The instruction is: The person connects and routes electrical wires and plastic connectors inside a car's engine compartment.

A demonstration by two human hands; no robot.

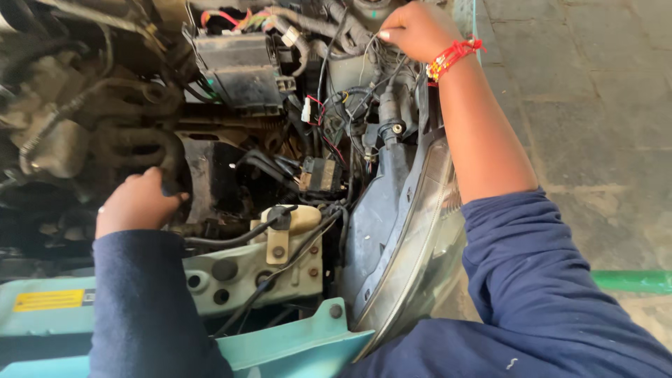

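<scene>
I look down into an open car engine bay. My left hand (136, 203) is closed around a thick black hose (140, 143) at the lower left. My right hand (416, 29), with a red thread band on the wrist, reaches to the top of the bay, its fingers pinched on thin wires (367, 59) near the headlamp's rear. Both arms wear dark blue sleeves. A black fuse box (238, 66) sits between the hands, and a black connector block (320, 173) lies lower in the middle.
The headlamp unit (409, 231) stands along the right side of the bay. A pale blue-green front panel (280, 269) with bolt holes runs across the bottom. Grey paved floor (595, 105) lies to the right, with a green strip (633, 281).
</scene>
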